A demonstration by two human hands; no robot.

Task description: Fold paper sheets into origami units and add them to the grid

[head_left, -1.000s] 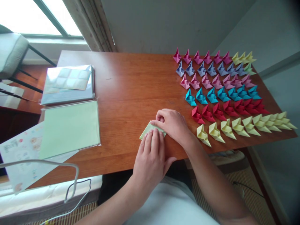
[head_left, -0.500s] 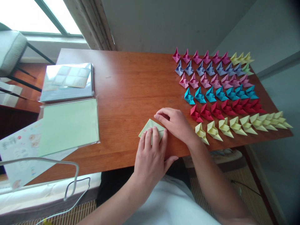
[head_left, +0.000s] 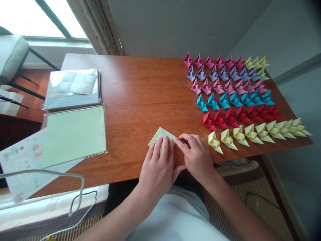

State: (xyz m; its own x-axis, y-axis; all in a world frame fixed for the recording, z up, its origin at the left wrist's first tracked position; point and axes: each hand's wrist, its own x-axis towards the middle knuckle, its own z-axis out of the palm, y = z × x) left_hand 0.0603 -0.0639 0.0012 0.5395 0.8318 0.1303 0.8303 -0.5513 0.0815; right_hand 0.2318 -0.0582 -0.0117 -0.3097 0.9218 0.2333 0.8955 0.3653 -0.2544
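Note:
A pale yellow-green piece of folded origami paper (head_left: 160, 133) lies on the table near the front edge, its top point facing away from me. Across its lower part my left hand (head_left: 159, 164) rests flat, fingers stretched out and pressing it down, thumb off to the right. My right hand (head_left: 197, 155) has its fingers curled, with the fingertips at the paper's right corner, seemingly pinching it. The paper's lower part is hidden under the left fingers. Close to the right hand stands a row of yellow folded paper pieces (head_left: 227, 139).
Rows of folded paper in red (head_left: 219, 119), blue (head_left: 224, 101), pink (head_left: 218, 87), purple (head_left: 213, 73) and magenta (head_left: 209, 62) fill the table's right side. On the left lie a pale green paper pack (head_left: 75, 135), a shiny pack (head_left: 72, 100) and a white cable (head_left: 50, 171).
My right hand has moved down and toward me, its fingertips now at the paper's right corner. The left fingers have drawn closer together; the paper has stayed in place.

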